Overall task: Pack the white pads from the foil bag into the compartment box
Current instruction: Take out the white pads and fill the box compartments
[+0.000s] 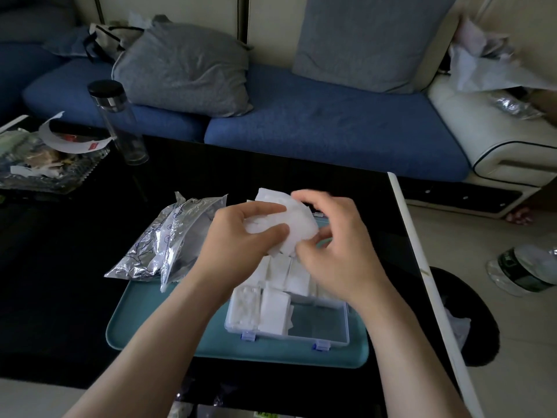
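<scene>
Left hand (241, 236): fingers curled narrow around a bunch of white pads (289, 221), thumb and forefinger pressed on the near face. Right hand (334, 248): fingers closed on the same bunch from the right side, thumb at its lower edge. The bunch is held above the far end of the compartment box (319, 324). The box sits open on a teal tray (180, 336) on the black counter (75, 267). Its left and far compartments hold more pads; the near right compartment shows bare. The foil bag (168, 239) lies just left of the hands, partly on the tray. The pad count in the bunch appears to be several; motion blur prevents confirmation. The hands hide the box's far compartments.
</scene>
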{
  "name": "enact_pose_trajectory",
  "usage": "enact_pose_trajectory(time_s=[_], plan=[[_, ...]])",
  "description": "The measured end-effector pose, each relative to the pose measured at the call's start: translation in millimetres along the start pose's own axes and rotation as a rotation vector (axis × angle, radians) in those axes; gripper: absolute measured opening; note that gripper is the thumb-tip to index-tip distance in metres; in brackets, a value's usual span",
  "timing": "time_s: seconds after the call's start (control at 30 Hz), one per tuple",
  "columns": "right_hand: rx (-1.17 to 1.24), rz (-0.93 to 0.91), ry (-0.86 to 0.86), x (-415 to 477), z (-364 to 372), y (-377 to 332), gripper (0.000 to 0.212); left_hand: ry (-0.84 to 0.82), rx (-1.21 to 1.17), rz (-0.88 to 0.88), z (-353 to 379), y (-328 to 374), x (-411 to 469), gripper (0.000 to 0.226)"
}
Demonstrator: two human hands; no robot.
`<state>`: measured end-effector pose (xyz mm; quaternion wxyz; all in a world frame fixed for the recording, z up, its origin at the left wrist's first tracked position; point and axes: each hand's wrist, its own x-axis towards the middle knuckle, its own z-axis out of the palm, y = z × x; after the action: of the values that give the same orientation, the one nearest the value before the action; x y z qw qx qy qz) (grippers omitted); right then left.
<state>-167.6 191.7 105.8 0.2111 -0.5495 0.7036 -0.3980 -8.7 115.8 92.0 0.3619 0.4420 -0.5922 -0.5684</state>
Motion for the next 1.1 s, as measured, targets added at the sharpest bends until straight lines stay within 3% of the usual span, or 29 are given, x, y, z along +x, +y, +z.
enact_pose_trajectory(time_s=[0.13, 0.3, 0.4, 0.53, 0.67, 0.93, 1.1], plan=[[-0.135, -0.091, -0.161, -2.8, 0.3, 4.9, 0.075, -0.065, 0.010, -0.038, -5.8, -2.1, 2.0, 0.020], [-0.112, -0.091, -0.116, -1.8, -3.3, 6.7, 0.056, -0.101, -0.002, -0.049, -8.8, -1.9, 1.9, 0.014], [-0.092, -0.058, -0.111, -3.5, -4.8, 5.3, 0.049, -0.115, 0.055, -0.004, -9.1, -1.1, 0.2, 0.024], [-0.085, -0.065, -0.115, -4.3, -3.9, 3.9, 0.062, -0.066, 0.106, 0.020, -8.9, -4.4, 1.1, 0.029], [-0.090, -0.110, -0.152, -5.0, -3.3, 3.8, 0.074, -0.041, 0.070, -0.008, -9.5, -6.5, 3.2, 0.013], [-0.139, -0.136, -0.118, -3.5, -1.3, 1.9, 0.060, -0.044, 0.018, -0.046, -10.3, -7.8, 3.7, 0.008], [-0.169, -0.124, -0.079, -3.5, 1.1, 0.8, 0.039, -0.028, 0.011, -0.060, -10.5, -8.1, 4.5, 0.011]])
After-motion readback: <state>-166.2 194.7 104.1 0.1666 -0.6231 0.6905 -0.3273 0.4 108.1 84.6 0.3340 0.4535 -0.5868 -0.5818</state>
